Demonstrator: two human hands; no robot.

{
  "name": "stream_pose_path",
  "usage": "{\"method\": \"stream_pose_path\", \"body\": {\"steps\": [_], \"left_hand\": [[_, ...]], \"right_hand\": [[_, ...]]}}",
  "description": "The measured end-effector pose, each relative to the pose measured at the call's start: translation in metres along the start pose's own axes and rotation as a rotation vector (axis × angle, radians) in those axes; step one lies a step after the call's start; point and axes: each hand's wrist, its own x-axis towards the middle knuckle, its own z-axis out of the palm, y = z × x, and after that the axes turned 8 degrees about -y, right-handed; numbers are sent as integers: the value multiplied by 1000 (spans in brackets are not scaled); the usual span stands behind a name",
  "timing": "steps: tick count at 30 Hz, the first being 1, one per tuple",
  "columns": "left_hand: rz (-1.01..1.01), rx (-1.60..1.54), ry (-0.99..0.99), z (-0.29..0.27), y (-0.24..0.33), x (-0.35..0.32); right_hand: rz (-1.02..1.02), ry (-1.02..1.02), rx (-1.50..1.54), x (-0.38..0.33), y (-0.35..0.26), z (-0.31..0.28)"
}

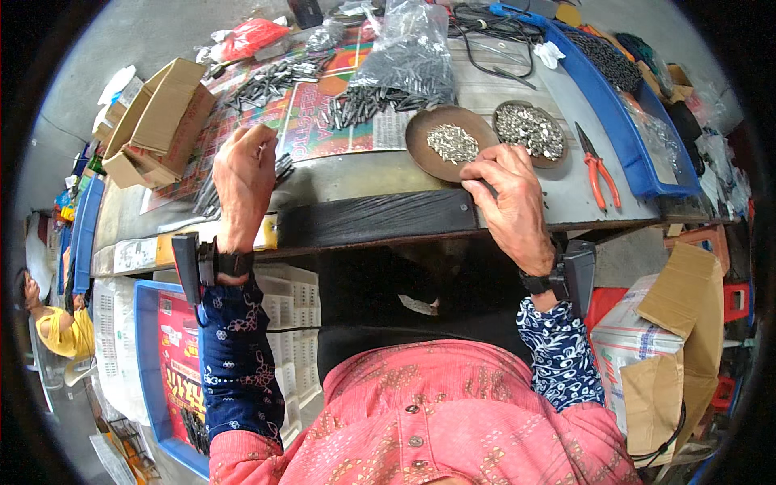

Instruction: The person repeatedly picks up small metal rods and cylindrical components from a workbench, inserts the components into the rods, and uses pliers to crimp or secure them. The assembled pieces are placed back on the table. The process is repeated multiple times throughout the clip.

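My left hand (pixel 246 178) is closed, its fingers curled, above the left part of the workbench; whatever it may hold is hidden. Beside and partly behind it lie slim dark rods (pixel 209 194). My right hand (pixel 516 206) is at the near right rim of a shallow brown dish (pixel 425 155), thumb and fingertips drawn together. Anything between them is too small to make out. Small silvery metal pieces (pixel 453 144) lie heaped in that dish. Just right of it, a second dish holds small round metal parts (pixel 529 129).
Red-handled pliers (pixel 600 178) lie right of the dishes, near a blue tray (pixel 667 184). Dark tubular parts (pixel 376 105) spill by a clear plastic bag (pixel 412 56). A cardboard box (pixel 166 121) stands at left. A dark padded strip (pixel 372 220) edges the bench. A person in yellow (pixel 65 331) sits far left.
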Motion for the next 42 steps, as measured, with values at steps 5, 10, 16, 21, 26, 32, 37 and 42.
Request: {"method": "stream_pose_path", "body": {"steps": [5,10,16,21,26,32,37,42], "left_hand": [[-96,163,-64,0,-23,28],[-115,242,-116,8,-40,54],[-197,348,-122,22,-60,85],[-238,384,-128,47,-87,104],[-98,476,-116,76,-123,117],[-98,496,-131,95,-145,121],[-290,383,-160,89,-124,125],[-272,313,-154,61,-77,129]], "right_hand": [[-12,7,90,2,1,-2],[-24,64,138,5,3,-3],[-97,243,149,12,5,10],[-23,287,221,8,3,16],[39,275,268,5,4,14],[39,257,307,6,6,13],[33,244,263,4,7,13],[47,326,354,5,5,15]]}}
